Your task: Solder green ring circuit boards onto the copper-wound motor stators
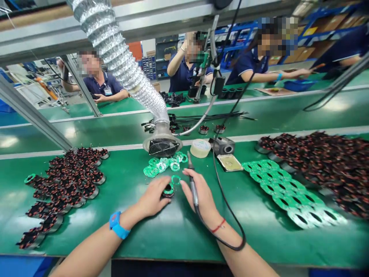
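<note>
Left hand (154, 195) wraps stator (167, 195), right hand (204, 197) grips soldering iron (194, 189), hands apart; stator looks dense, stiff, delicate on top, best held by sides

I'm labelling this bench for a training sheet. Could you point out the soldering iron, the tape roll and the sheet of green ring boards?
Soldering iron (194, 192): head view, on its grey handle.
Tape roll (200, 153): head view, on its outer side.
Sheet of green ring boards (288, 193): head view, between its holes.

Back from the workbench's (161, 238) near edge, the left hand (153, 195) held, apparently, a stator (171, 191), the right hand (202, 195) a soldering iron (193, 189).
</note>
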The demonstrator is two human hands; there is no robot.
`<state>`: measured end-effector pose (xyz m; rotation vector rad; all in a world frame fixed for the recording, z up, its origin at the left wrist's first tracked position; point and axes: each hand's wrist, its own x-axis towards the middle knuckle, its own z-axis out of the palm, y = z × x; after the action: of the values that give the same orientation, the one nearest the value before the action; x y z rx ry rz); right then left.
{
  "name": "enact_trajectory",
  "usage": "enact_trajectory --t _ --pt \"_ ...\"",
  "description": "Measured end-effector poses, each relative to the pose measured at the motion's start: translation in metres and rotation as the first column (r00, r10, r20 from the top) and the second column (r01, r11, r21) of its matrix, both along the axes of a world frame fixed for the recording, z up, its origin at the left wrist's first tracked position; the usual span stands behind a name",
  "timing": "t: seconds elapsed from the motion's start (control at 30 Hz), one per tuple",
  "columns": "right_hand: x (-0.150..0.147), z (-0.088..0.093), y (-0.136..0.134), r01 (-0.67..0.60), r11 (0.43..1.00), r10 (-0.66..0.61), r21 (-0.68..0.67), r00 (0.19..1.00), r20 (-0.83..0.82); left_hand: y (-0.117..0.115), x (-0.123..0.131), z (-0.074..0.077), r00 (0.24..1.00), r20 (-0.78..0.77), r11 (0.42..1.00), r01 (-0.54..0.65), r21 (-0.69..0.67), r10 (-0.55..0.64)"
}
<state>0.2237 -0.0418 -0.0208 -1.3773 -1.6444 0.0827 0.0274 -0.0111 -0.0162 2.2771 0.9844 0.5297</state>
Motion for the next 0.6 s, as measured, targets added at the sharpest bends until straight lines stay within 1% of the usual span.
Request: enact_trajectory --t 0.03,0.07,0.1,0.17,0.23,0.27,0.3,0.33,0.4,0.5,0.57,0.6 --pt "0.012 0.004 0.006 0.039 0.999 -0.040 0.020 0.998 0.038 0.001 0.000 0.003 0.999 -0.038 0.999 0.037 0.014 -0.037" --pt "0.025 0.008 0.014 0.073 0.997 -0.075 0.028 0.993 0.092 0.001 -0.001 0.006 0.997 -0.063 0.998 0.050 0.026 -0.049" --pt "0.038 0.010 0.022 0.102 0.995 -0.104 0.023 0.983 0.150 0.003 -0.005 0.010 0.997 -0.074 0.999 0.036 0.039 -0.033" --pt "0.061 0.013 0.038 0.130 0.991 -0.117 -0.043 0.966 0.229 0.012 -0.021 0.017 0.996 -0.052 0.996 -0.062 0.070 0.066" --pt "0.077 0.009 0.052 0.095 0.979 -0.058 -0.182 0.978 0.200 0.033 -0.042 0.025 0.971 0.004 0.966 -0.238 0.104 0.238" --pt "0.083 0.006 0.057 0.060 0.967 -0.021 -0.248 0.988 0.155 0.048 -0.053 0.029 0.943 0.033 0.935 -0.333 0.124 0.331" --pt "0.087 0.001 0.061 0.030 0.956 0.001 -0.291 0.994 0.107 0.066 -0.063 0.033 0.903 0.058 0.891 -0.430 0.144 0.426" --pt "0.089 -0.004 0.063 0.017 0.954 0.005 -0.299 0.997 0.071 0.086 -0.071 0.038 0.861 0.065 0.847 -0.508 0.158 0.504" --pt "0.090 -0.014 0.063 0.021 0.966 -0.010 -0.256 0.999 0.045 0.131 -0.078 0.046 0.774 0.023 0.760 -0.626 0.173 0.633" --pt "0.089 -0.026 0.061 0.018 0.979 -0.002 -0.201 0.997 0.082 0.194 -0.074 0.052 0.702 -0.004 0.687 -0.696 0.207 0.712" --pt "0.088 -0.028 0.059 0.013 0.985 0.009 -0.170 0.992 0.128 0.225 -0.066 0.050 0.658 -0.014 0.645 -0.732 0.219 0.753" --pt "0.089 -0.028 0.058 0.012 0.990 0.010 -0.141 0.989 0.150 0.236 -0.061 0.048 0.638 -0.025 0.627 -0.747 0.220 0.770"
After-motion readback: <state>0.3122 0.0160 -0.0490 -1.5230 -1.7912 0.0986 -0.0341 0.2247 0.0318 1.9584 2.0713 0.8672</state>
